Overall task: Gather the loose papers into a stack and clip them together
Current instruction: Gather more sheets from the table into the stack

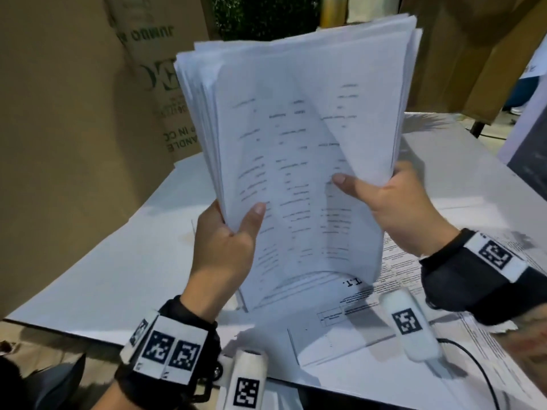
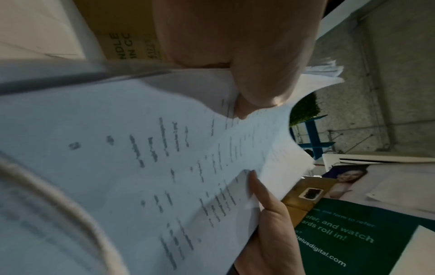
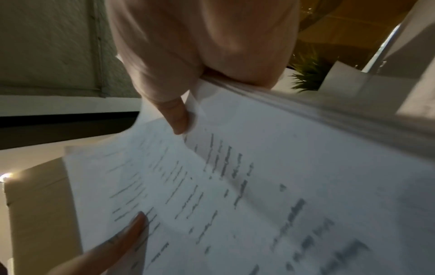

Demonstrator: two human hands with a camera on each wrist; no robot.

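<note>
A thick stack of printed white papers (image 1: 296,119) stands upright above the table, its lower edge bent against sheets lying there. My left hand (image 1: 228,235) grips the stack's left edge, thumb on the front sheet. My right hand (image 1: 390,202) grips the right edge, thumb pressed on the front. The left wrist view shows the papers (image 2: 146,167) with my left thumb (image 2: 259,80) on them. In the right wrist view the papers (image 3: 270,186) are pinched under my right thumb (image 3: 174,115). I see no clip.
More printed sheets (image 1: 408,279) lie on the white table (image 1: 112,279) under and right of the stack. Large cardboard boxes (image 1: 59,113) stand close at the left and behind. A black cable (image 1: 479,368) runs near the front right edge.
</note>
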